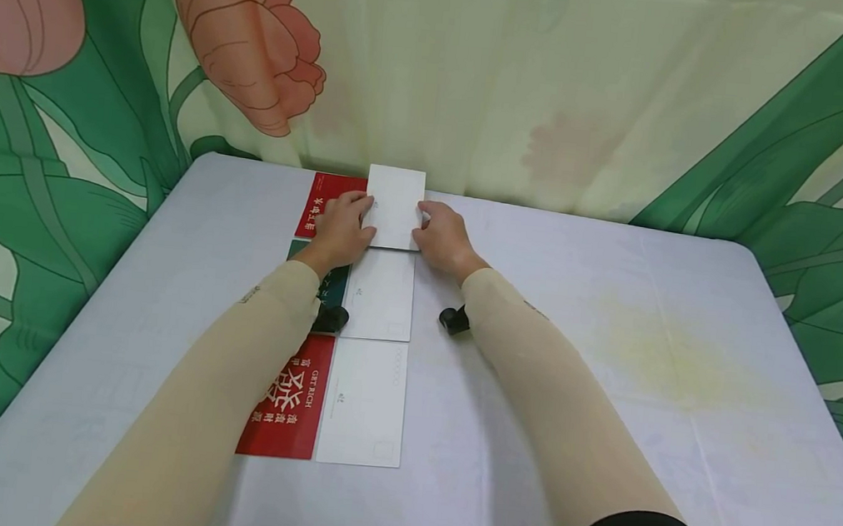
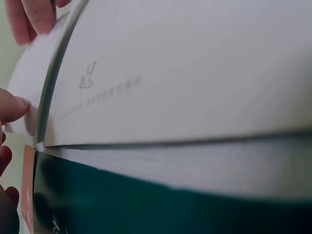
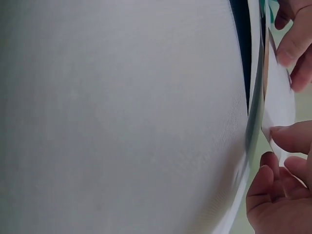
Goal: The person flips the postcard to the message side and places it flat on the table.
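At the far edge of the table, both hands hold a white postcard (image 1: 396,208) by its two sides. My left hand (image 1: 342,227) pinches the left side, over a red card (image 1: 332,191) lying there. The right side is pinched by my right hand (image 1: 448,240), whose thumb (image 3: 292,136) and curled fingers show in the right wrist view. Nearer lie two more white postcards, a middle one (image 1: 379,294) and a front one (image 1: 362,404). Left of them are a dark green card (image 1: 334,285), partly under the left wrist, and a red card with white characters (image 1: 288,393), partly hidden by the sleeve.
A white cloth covers the table (image 1: 572,351), with a yellowish patch on its right. Behind hangs a curtain (image 1: 483,76) with flowers and leaves, close to the far edge. A black wrist camera (image 1: 454,320) sits below the right wrist.
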The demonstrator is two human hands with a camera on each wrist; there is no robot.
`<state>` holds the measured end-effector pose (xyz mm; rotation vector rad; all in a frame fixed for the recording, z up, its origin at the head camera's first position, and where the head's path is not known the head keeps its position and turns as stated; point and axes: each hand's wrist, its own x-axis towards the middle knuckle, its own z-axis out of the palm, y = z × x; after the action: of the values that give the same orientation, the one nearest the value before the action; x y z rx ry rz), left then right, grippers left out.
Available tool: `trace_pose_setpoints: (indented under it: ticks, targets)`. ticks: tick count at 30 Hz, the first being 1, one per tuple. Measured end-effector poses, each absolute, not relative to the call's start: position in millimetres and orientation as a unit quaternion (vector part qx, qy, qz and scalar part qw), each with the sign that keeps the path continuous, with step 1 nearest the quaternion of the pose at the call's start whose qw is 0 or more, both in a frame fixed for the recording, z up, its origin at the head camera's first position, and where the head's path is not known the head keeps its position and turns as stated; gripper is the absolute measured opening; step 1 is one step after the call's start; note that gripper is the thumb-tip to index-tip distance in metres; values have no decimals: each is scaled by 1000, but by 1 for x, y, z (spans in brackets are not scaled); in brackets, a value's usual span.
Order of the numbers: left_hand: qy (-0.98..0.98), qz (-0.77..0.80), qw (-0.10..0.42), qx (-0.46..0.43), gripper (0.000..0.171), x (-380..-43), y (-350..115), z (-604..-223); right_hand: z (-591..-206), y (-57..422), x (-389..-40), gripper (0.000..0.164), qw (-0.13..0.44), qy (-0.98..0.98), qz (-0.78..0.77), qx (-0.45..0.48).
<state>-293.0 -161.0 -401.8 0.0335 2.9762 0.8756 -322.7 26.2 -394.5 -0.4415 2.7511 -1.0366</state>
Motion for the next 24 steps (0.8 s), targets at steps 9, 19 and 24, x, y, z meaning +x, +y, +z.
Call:
trace_pose_setpoints:
  ticks: [9, 19, 24]
  targets:
    - [961, 273, 37, 16, 70, -292, -161, -403, -397, 24, -321, 57, 96, 929, -320, -156]
    - [962, 269, 45, 16, 72, -292, -162, -404, -397, 24, -324, 56, 101, 940, -275, -176]
    - [963, 266, 49, 13, 72, -291, -162, -403, -396, 23, -324, 54, 108, 941, -266, -178]
